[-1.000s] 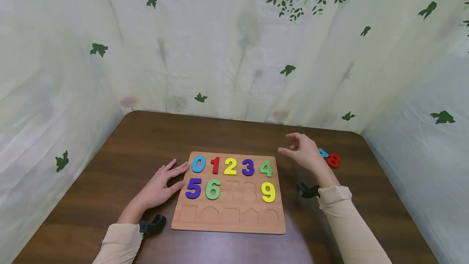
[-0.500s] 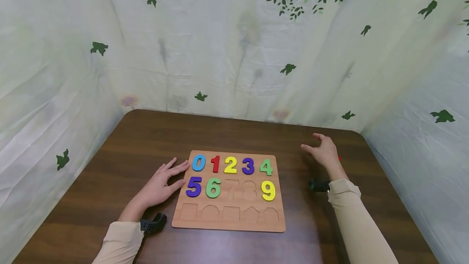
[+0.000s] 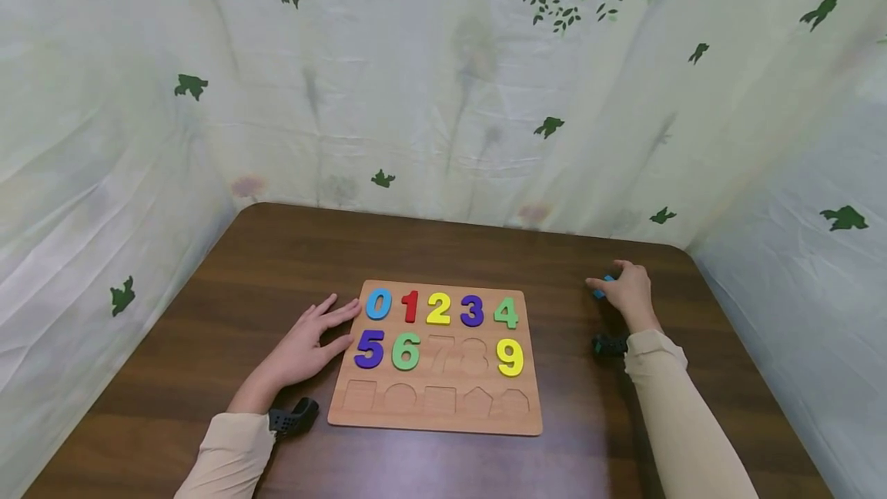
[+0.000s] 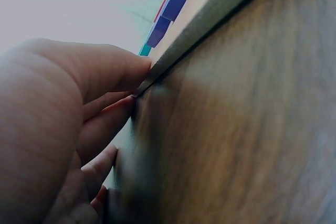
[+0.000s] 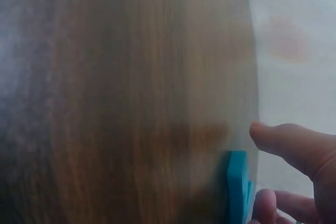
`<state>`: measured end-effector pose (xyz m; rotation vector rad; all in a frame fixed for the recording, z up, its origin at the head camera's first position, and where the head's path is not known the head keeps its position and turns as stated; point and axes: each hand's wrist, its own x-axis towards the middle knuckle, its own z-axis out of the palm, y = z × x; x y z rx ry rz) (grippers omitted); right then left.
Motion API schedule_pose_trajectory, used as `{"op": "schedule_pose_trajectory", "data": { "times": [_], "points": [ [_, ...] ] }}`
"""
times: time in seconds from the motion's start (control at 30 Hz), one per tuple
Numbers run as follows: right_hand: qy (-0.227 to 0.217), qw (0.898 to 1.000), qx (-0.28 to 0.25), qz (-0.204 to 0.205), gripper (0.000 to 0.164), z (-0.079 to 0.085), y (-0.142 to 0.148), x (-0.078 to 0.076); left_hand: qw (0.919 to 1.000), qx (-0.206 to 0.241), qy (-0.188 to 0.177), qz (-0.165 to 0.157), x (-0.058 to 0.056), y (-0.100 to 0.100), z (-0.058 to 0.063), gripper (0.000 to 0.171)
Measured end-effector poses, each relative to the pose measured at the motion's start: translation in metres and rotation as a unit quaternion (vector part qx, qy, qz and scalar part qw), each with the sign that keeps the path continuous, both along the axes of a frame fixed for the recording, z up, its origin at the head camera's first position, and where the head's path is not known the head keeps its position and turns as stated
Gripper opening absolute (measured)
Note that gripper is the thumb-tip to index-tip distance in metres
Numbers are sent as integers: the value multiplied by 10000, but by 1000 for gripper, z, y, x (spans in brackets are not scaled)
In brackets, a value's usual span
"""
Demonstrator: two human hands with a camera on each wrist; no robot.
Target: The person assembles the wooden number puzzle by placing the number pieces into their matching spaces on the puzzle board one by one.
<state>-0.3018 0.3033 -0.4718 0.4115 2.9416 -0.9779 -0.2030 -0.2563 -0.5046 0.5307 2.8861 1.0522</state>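
My left hand rests at the left edge of a wooden number puzzle board, fingers spread and fingertips at its side. The left wrist view shows the thumb against the board's edge. Colourful digits such as the blue 0, purple 5, green 6 and yellow 9 sit in the board. At the right, my right hand is over a blue number piece. In the right wrist view its thumb stands apart from the blue piece, and the other fingers are right beside it.
Empty outlines of 7 and 8 show in the board's middle row, with a row of shape outlines below. The brown wooden table reaches back to a leaf-printed curtain.
My right hand has moved right, away from the board, to the blue number piece. The red 8 seen earlier is now hidden behind that hand. My left hand stays on the board's edge.
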Motion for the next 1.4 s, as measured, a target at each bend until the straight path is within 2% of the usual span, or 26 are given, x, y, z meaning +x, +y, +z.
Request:
{"op": "schedule_pose_trajectory", "data": {
  "times": [0.3, 0.47, 0.9, 1.13, 1.4],
  "points": [
    [12, 9997, 201, -169, 71, -5, -1, -1, 10000, 2, 0, 6, 1, 0, 0, 58],
    [27, 9996, 246, -165, 70, -4, 0, -2, 10000, 34, -15, 15, 1, 1, 1, 58],
    [-284, 9977, 181, 591, 86, 5, 19, 16, 10000, 71, -61, 1, 2, 0, 3, 58],
    [-205, 9982, 78, 553, 80, 4, 19, 22, 10000, 87, -18, -16, 2, -1, 3, 57],
    [-107, 9975, 63, 701, 75, -2, 15, 18, 10000, 87, 18, -6, 2, 0, 2, 56]
  ]
}}
